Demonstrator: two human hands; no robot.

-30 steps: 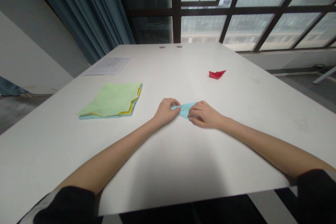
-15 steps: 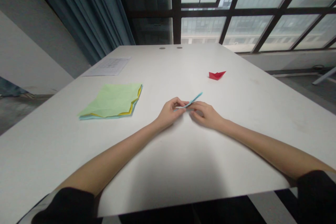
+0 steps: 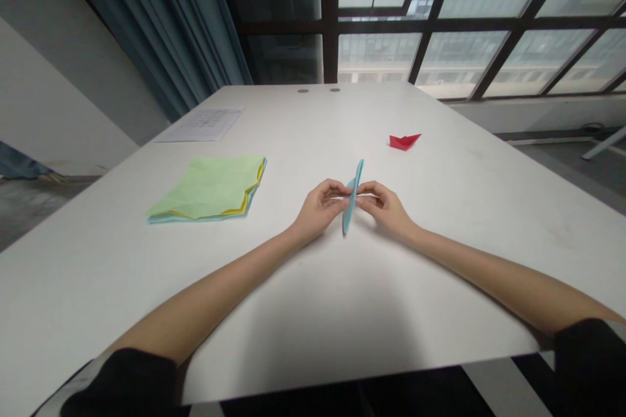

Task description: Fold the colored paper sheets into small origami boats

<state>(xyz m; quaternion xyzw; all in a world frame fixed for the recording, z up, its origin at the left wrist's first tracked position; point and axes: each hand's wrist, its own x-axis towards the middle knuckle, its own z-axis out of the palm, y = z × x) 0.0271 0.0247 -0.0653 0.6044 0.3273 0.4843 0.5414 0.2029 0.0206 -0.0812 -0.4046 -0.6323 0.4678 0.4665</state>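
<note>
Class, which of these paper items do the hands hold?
The light blue folded paper, held between the left hand and right hand. The red paper boat, green-topped paper stack and printed white sheet lie untouched.

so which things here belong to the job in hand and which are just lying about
In use:
light blue folded paper, held between the left hand and the right hand

Lying about, it seems:
stack of green, yellow and blue sheets, possibly supplies
red folded paper
printed sheet
</note>
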